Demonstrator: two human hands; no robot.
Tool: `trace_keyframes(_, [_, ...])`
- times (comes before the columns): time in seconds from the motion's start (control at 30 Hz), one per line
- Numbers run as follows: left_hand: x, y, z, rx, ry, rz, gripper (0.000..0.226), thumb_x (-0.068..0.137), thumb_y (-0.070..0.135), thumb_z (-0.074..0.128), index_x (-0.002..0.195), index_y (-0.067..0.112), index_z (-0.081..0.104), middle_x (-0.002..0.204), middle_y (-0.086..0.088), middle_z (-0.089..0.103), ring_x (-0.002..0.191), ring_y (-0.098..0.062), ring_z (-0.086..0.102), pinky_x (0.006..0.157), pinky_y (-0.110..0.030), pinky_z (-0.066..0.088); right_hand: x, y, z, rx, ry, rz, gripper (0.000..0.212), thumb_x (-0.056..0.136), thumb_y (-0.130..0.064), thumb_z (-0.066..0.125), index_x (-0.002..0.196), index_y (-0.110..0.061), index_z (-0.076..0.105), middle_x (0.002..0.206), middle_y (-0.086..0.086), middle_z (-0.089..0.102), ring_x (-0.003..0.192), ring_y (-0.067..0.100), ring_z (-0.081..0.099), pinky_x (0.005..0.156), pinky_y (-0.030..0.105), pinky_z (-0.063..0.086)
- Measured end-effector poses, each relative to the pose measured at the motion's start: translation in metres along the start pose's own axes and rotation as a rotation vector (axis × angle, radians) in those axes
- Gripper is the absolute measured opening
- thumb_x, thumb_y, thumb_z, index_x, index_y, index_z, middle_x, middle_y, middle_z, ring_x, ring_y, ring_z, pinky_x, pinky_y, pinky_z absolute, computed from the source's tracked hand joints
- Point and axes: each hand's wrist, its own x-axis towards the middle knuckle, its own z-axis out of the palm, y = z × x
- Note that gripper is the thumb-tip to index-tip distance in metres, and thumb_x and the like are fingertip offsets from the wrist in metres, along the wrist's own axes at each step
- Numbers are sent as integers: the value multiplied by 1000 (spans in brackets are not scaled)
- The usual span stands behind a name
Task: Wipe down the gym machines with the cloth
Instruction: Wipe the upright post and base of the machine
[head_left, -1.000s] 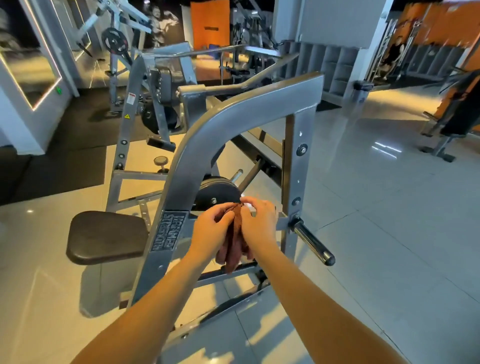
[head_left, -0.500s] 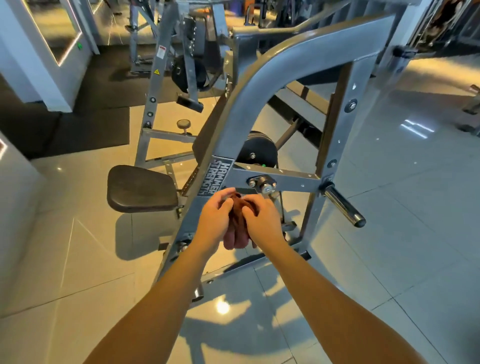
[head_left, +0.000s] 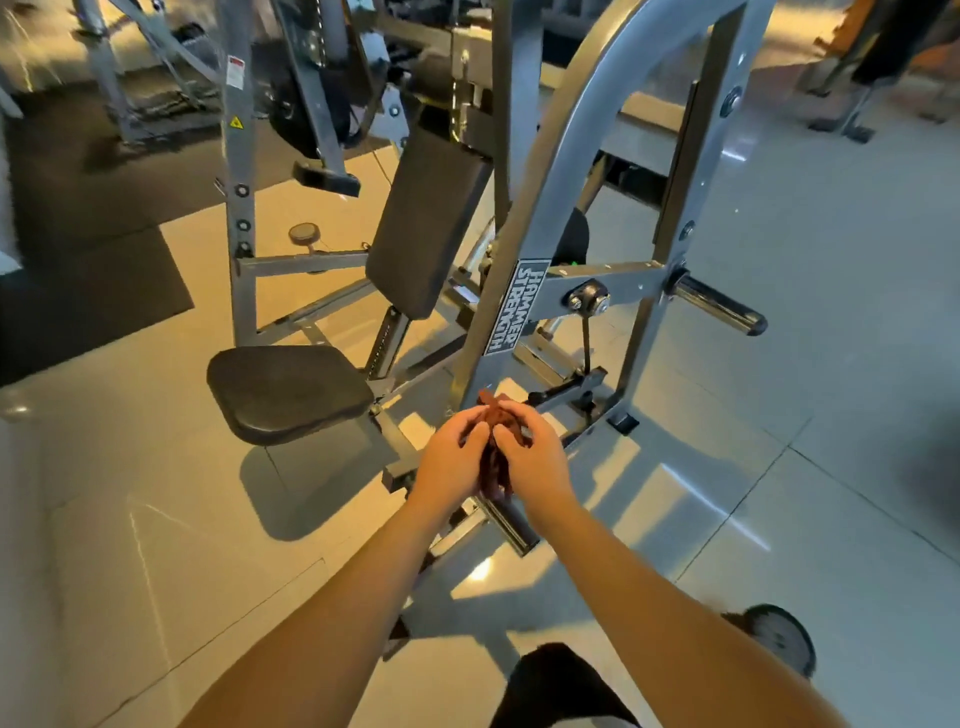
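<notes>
A person's left hand (head_left: 451, 460) and right hand (head_left: 537, 460) both grip 1 bunched dark red cloth (head_left: 493, 470) between them, low in front of a grey gym machine (head_left: 571, 171). Judging from this, no wiping stroke is under way; its frame and black seat (head_left: 285, 389) are left to do.
</notes>
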Motion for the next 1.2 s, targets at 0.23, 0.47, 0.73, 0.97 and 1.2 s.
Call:
trace_keyframes(0.23, [45,-31,-32,247,-132,110,37,107,21,46,143,24,55,145,11,49,140,-5,36,117,-30,30,39,23,23,-31,263,77,28,95,-11,58,105,-35,69,109,-7,68,99,12,65,87,38,59])
trace_keyframes(0.47, [115,-47,-27,149,-93,243,44,104,11,50,137,41,44,126,20,53,118,25,39,105,-11,34,119,40,58,-55,434,49,23,89,-29,57,105,-44,62,118,-3,61,110,19,61,97,47,53])
trace_keyframes(0.73, [145,-84,-28,20,-109,237,38,103,16,53,124,46,44,122,26,54,116,6,53,98,-18,45,114,84,106,49,491,229,22,97,-11,56,107,-28,65,96,-4,70,89,20,68,77,37,57])
trace_keyframes(0.97, [169,-91,-43,-54,-273,226,27,100,21,63,123,28,53,115,20,59,108,3,59,85,-9,47,122,66,117,120,668,155,32,102,-17,54,132,-25,62,125,-6,63,115,10,59,100,31,49])
trace_keyframes(1.2, [178,-92,-49,-38,-368,216,27,99,27,63,110,47,49,107,34,56,107,8,55,88,-16,45,114,80,136,165,624,342,27,106,-23,49,126,-24,67,109,1,71,106,24,68,98,47,56])
